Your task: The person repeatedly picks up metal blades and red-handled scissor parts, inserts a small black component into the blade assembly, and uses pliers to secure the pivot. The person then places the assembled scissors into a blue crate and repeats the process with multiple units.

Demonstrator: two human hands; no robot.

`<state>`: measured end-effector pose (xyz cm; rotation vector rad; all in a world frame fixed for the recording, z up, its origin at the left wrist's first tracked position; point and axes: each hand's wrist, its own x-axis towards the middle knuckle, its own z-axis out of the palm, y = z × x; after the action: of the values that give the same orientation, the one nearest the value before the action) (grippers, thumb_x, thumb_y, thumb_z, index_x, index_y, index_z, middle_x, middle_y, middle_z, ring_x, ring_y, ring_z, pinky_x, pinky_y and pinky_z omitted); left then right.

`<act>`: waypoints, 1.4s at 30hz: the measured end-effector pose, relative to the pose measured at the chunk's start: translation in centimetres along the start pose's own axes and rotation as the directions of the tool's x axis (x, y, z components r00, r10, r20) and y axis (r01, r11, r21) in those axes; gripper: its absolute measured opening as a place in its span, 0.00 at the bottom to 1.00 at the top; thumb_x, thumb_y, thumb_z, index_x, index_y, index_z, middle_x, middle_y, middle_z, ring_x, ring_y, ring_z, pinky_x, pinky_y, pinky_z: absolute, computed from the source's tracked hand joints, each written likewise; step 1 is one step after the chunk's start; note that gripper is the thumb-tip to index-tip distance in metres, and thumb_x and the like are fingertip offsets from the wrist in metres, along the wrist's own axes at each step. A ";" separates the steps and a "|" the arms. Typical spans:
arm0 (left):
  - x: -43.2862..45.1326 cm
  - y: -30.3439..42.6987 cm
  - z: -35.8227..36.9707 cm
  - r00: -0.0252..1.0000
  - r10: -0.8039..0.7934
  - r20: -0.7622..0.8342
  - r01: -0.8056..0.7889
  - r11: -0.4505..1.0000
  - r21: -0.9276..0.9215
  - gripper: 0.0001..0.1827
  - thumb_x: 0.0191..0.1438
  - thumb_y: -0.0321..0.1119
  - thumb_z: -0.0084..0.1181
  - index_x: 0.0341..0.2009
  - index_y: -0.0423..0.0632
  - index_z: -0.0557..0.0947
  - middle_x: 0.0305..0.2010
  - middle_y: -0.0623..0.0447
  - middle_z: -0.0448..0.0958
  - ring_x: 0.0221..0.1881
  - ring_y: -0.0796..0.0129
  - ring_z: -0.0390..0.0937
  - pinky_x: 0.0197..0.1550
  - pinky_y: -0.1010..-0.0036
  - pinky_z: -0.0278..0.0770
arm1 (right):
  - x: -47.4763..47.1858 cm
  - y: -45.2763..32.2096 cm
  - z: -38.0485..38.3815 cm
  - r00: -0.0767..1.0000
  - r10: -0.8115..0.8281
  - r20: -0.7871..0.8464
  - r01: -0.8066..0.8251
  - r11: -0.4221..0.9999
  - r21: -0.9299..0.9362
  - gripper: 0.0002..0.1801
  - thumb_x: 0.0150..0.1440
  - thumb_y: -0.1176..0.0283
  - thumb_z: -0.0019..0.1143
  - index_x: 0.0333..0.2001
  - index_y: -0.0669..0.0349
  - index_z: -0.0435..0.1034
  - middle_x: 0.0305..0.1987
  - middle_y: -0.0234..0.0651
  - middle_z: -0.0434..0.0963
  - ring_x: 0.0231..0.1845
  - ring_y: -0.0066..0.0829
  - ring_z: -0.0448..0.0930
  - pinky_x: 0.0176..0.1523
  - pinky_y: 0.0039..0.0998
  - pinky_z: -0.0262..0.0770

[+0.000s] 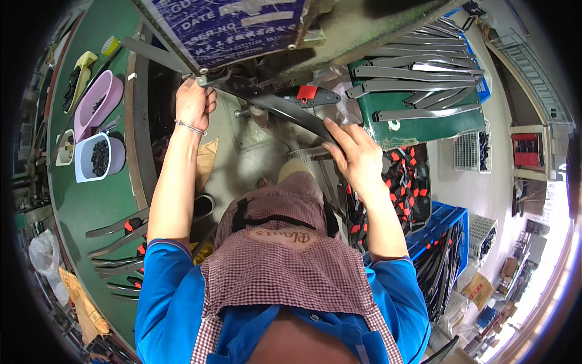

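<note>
My right hand [357, 157] grips the near end of a long dark metal bar [286, 109], with thumb and fingers on its edges. The bar slants up and left under the machine head. My left hand [196, 102] is raised at the machine's left side, its fingers curled beside a small greenish metal part [203, 82]; whether it holds anything cannot be told. Behind the bar lies a black part with a red piece [307, 93]. The machine's blue data plate [236, 27], bearing writing, hides what is above my left hand.
Metal bars [418, 85] lie on a green surface [427, 125] at right. Below it stand a bin of black-and-red parts [404, 191] and a blue crate [461, 236]. On the left green table [68, 195] are a pink bin [107, 86], a pale blue bin [116, 152] and several bars.
</note>
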<state>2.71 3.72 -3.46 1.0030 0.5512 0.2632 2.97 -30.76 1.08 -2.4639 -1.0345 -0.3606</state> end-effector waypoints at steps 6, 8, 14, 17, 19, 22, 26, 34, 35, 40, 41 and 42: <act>-0.4 0.0 0.2 1.000 0.001 -0.025 -0.001 1.000 0.026 0.11 0.60 0.34 0.50 0.26 0.50 0.67 0.16 0.62 0.59 0.12 0.80 0.55 0.11 0.83 0.48 | -0.8 0.6 -1.2 0.998 0.051 0.032 -0.049 0.997 -0.057 0.29 0.45 0.61 0.64 0.53 0.54 0.70 0.27 0.33 0.66 0.26 0.33 0.72 0.33 0.32 0.71; -0.4 0.0 0.4 1.000 0.007 -0.022 -0.007 0.999 0.032 0.14 0.59 0.35 0.52 0.23 0.51 0.66 0.15 0.62 0.59 0.11 0.80 0.53 0.11 0.82 0.47 | -1.1 0.9 -1.7 0.996 0.069 0.057 -0.062 0.992 -0.111 0.30 0.45 0.58 0.64 0.54 0.51 0.70 0.25 0.32 0.65 0.24 0.33 0.71 0.31 0.32 0.70; -0.4 -0.4 0.0 0.999 0.030 -0.030 -0.029 0.999 0.046 0.12 0.60 0.33 0.50 0.23 0.49 0.70 0.16 0.62 0.62 0.11 0.80 0.55 0.11 0.82 0.47 | -1.2 1.0 -2.1 0.992 0.084 0.096 -0.071 0.988 -0.136 0.31 0.46 0.56 0.63 0.55 0.49 0.70 0.23 0.32 0.63 0.23 0.32 0.71 0.29 0.31 0.69; -0.9 -0.2 0.5 0.996 0.072 -0.056 -0.067 0.994 0.090 0.06 0.58 0.28 0.47 0.28 0.46 0.73 0.17 0.61 0.65 0.11 0.80 0.55 0.11 0.82 0.48 | -1.1 1.0 -2.2 0.990 0.087 0.108 -0.075 0.991 -0.108 0.30 0.47 0.55 0.63 0.55 0.49 0.70 0.22 0.33 0.62 0.22 0.32 0.71 0.28 0.32 0.69; -0.7 -0.3 0.2 0.997 0.063 -0.049 -0.059 0.996 0.065 0.05 0.58 0.28 0.47 0.30 0.47 0.74 0.18 0.61 0.66 0.11 0.81 0.55 0.11 0.83 0.48 | -1.1 1.1 -2.3 0.990 0.093 0.104 -0.082 0.992 -0.101 0.30 0.47 0.56 0.63 0.55 0.50 0.71 0.22 0.33 0.62 0.22 0.32 0.71 0.28 0.31 0.69; -0.9 0.2 0.9 0.997 0.062 -0.056 -0.058 0.996 0.069 0.05 0.59 0.28 0.46 0.31 0.48 0.75 0.18 0.63 0.66 0.11 0.82 0.55 0.11 0.83 0.49 | -1.0 1.1 -2.3 0.990 0.093 0.104 -0.083 0.992 -0.095 0.30 0.47 0.56 0.63 0.55 0.50 0.71 0.22 0.33 0.62 0.21 0.32 0.70 0.28 0.31 0.69; -0.6 0.4 1.2 0.998 0.039 -0.052 -0.035 0.996 0.082 0.06 0.60 0.32 0.47 0.30 0.49 0.74 0.16 0.64 0.64 0.11 0.82 0.55 0.11 0.83 0.49 | -0.8 0.9 -2.3 0.989 0.107 0.105 -0.095 0.989 -0.109 0.29 0.47 0.58 0.64 0.54 0.50 0.71 0.22 0.33 0.63 0.21 0.32 0.71 0.27 0.31 0.69; -3.6 2.1 3.6 0.991 0.039 -0.125 -0.019 0.987 0.158 0.18 0.55 0.44 0.58 0.18 0.52 0.71 0.11 0.64 0.60 0.11 0.80 0.54 0.13 0.80 0.49 | -0.3 -1.2 -3.5 0.987 0.146 0.064 -0.146 0.989 0.006 0.25 0.47 0.69 0.66 0.51 0.56 0.73 0.26 0.39 0.73 0.23 0.37 0.74 0.28 0.33 0.71; -4.6 2.6 3.4 0.996 -0.046 0.077 0.037 0.993 0.115 0.03 0.56 0.27 0.47 0.31 0.45 0.74 0.17 0.61 0.64 0.17 0.77 0.62 0.17 0.80 0.60 | -0.6 -1.7 -3.3 0.991 0.136 -0.001 -0.135 0.987 0.085 0.25 0.47 0.73 0.66 0.51 0.58 0.73 0.29 0.41 0.75 0.26 0.38 0.76 0.31 0.33 0.73; -11.9 0.7 2.2 0.959 0.062 -0.278 0.020 0.959 0.283 0.17 0.60 0.42 0.52 0.21 0.50 0.74 0.16 0.61 0.68 0.16 0.76 0.66 0.16 0.76 0.60 | -0.6 -6.3 -1.5 0.999 -0.043 0.028 0.039 0.990 0.133 0.26 0.43 0.76 0.68 0.50 0.60 0.74 0.31 0.42 0.76 0.26 0.39 0.76 0.31 0.33 0.74; -12.0 1.1 0.0 0.934 0.153 -0.322 -0.025 0.928 0.371 0.17 0.59 0.43 0.52 0.21 0.51 0.73 0.16 0.61 0.66 0.15 0.77 0.64 0.15 0.76 0.59 | -0.5 -7.0 -0.3 0.997 -0.073 0.023 0.068 0.983 0.172 0.26 0.41 0.76 0.68 0.48 0.60 0.74 0.30 0.41 0.77 0.26 0.40 0.76 0.31 0.35 0.74; -13.0 1.3 -3.2 0.920 0.182 -0.348 -0.025 0.911 0.412 0.17 0.59 0.44 0.52 0.22 0.51 0.73 0.15 0.61 0.64 0.15 0.77 0.63 0.14 0.76 0.57 | -0.1 -7.5 1.2 0.994 -0.106 0.017 0.100 0.971 0.215 0.26 0.39 0.76 0.67 0.46 0.60 0.75 0.30 0.41 0.77 0.26 0.41 0.76 0.30 0.37 0.73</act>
<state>-9.88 0.81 0.41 1.3965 0.9323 0.4605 -2.50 -25.54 2.18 -2.2353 -1.1525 -0.2337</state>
